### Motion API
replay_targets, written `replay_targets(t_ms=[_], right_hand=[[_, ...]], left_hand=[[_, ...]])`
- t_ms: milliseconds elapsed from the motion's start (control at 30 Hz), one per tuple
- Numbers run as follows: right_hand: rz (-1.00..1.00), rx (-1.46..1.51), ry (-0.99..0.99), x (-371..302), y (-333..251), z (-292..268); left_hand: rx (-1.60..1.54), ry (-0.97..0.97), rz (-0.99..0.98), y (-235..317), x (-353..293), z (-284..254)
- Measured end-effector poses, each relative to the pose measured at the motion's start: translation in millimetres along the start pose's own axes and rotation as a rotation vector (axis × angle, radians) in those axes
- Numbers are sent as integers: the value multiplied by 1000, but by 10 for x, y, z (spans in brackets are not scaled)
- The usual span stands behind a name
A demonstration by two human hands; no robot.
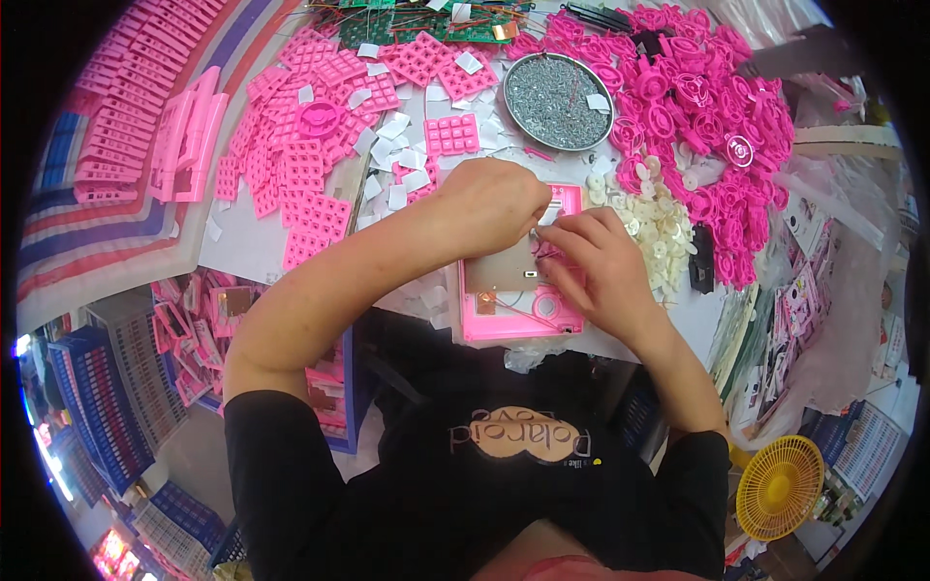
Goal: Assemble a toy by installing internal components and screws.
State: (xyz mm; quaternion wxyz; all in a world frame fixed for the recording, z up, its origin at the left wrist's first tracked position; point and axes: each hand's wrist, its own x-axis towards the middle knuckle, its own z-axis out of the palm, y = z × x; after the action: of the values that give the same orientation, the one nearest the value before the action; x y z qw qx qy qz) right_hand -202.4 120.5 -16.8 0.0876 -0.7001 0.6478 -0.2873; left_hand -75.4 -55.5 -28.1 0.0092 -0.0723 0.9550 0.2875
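Observation:
A pink plastic casing (481, 326) lies on the table in front of me, with a tan board (499, 274) set inside it. Thin wires and a round opening show at the casing's near end. My left hand (497, 205) is over the casing's far part, its fingers closed; what they hold is hidden. Close beside those fingertips is a small shiny metal piece (553, 207). My right hand (603, 263) comes in from the right, fingers bent and drawn together over the board's right edge. Whatever is between them is too small to make out.
Pink keypad pieces (315, 165) and white paper bits (392, 126) spread at the left. A round metal dish (562, 148) of small screws stands beyond the casing. Pink ring-shaped parts (693, 97) and whitish discs (662, 242) are heaped right. Green circuit boards (417, 26) lie at the back.

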Motion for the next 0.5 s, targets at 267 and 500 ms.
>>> replay_targets(t_ms=[267, 500], right_hand=[[143, -187, -85, 53, -151, 129], [47, 128, -81, 12, 114, -81]], left_hand=[[138, 2, 34, -40, 69, 63], [-67, 509, -203, -188, -169, -126]])
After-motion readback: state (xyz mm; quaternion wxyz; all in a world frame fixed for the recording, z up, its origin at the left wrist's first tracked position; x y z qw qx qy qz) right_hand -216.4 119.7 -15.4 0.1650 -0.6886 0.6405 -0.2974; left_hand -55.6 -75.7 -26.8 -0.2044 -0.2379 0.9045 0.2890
